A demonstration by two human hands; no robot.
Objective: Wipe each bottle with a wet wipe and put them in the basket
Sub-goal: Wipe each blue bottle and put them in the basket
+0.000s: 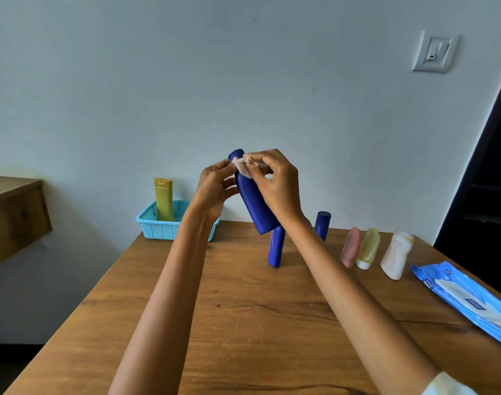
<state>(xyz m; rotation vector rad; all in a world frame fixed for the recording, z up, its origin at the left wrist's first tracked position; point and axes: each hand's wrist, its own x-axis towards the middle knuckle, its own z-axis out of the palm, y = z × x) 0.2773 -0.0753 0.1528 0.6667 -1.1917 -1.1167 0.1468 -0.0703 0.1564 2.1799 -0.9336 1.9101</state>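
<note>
- So, nearest to the camera it's just two bare forearms reaching out over the wooden tabletop (pixel 243 323), with a bit of pale sleeve (pixel 443 384) at the bottom right corner.
- Off to the right, a blue pack of wet wipes (pixel 468 300) lies flat near the tabletop's right edge.
- Just past it there's a row of little bottles: a white bottle (pixel 397 253), a yellowish tube (pixel 368 248) standing on its white cap, and a pinkish tube (pixel 351 246), all close beside each other.
- Middle of the tabletop, a standing blue bottle (pixel 276 248) sits partly behind the one being held, and another dark blue bottle (pixel 322 223) peeks out behind the right forearm.
- Held up in the air above those is the tilted blue bottle (pixel 253 201), top leaning left, bottom pointing down toward the standing one.
- Left hand (pixel 215 186) has its fingers curled round the upper part of that bottle from the left side.
- Right hand (pixel 275 181) is pinching a crumpled white wet wipe (pixel 243 166) against the bottle right by the cap.
- Further back on the left, a light blue basket (pixel 160 226) sits at the far left corner of the tabletop with a yellow bottle (pixel 164 201) standing upright in it.
- Behind it all is a pale wall (pixel 243 81) with a light switch (pixel 434 52) up on the right, and a bit of wooden furniture (pixel 12 215) at the left edge.
</note>
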